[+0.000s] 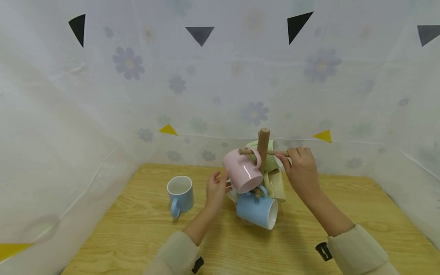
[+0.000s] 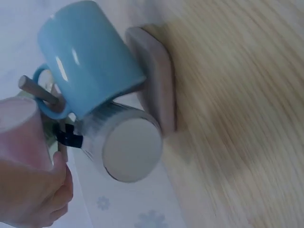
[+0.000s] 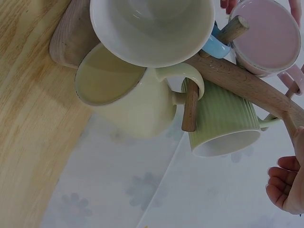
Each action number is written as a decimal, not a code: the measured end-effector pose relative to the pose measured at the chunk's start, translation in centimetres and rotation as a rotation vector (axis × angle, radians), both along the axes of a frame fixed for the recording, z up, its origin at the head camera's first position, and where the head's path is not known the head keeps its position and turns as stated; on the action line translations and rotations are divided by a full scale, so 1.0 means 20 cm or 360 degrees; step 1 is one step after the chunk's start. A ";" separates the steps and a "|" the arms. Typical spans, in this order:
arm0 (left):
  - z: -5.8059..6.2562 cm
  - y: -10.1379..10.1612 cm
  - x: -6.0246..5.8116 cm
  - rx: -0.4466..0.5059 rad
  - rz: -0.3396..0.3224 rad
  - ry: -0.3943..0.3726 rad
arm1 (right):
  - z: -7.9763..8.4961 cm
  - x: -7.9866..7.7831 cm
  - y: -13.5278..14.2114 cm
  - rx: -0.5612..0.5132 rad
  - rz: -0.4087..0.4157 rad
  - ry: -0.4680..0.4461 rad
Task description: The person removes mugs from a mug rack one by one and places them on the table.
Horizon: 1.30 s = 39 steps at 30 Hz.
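In the head view, a pink mug hangs by its handle on an upper peg of a wooden mug tree. My left hand is at the pink mug's left side, its fingers loosely bent and partly hidden; the hand also shows in the left wrist view. On the right, my right hand pinches the end of a wooden peg between thumb and fingers. Below the pink mug hangs a blue mug. A ribbed green mug and a cream mug hang behind.
Another blue mug stands upright on the wooden table, left of the tree. A pale mug hangs low, its base showing in the left wrist view. Flower-patterned white sheeting encloses the table's back and sides.
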<state>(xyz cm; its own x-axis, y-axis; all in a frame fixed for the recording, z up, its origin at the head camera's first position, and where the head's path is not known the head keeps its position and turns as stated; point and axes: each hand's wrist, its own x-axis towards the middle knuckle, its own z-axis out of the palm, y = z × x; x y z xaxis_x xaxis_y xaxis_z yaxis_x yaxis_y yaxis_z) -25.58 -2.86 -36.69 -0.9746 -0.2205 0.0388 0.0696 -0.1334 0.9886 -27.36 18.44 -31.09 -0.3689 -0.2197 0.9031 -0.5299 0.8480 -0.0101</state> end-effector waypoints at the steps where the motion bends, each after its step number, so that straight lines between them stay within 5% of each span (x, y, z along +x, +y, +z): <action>1: 0.01 0.01 0.00 0.0063 -0.0020 -0.0042 | 0.00 0.00 0.00 -0.0002 -0.0001 -0.0003; 6: 0.06 0.04 0.01 0.0199 -0.0138 -0.0175 | 0.00 0.01 -0.01 -0.0012 0.0005 -0.0017; 13: 0.09 0.05 0.03 0.0307 -0.0324 -0.0164 | -0.01 0.01 -0.02 -0.0021 0.0019 -0.0041; 39: 0.07 0.10 0.04 0.0343 -0.0236 -0.0316 | -0.01 0.02 -0.04 -0.0046 0.0001 -0.0060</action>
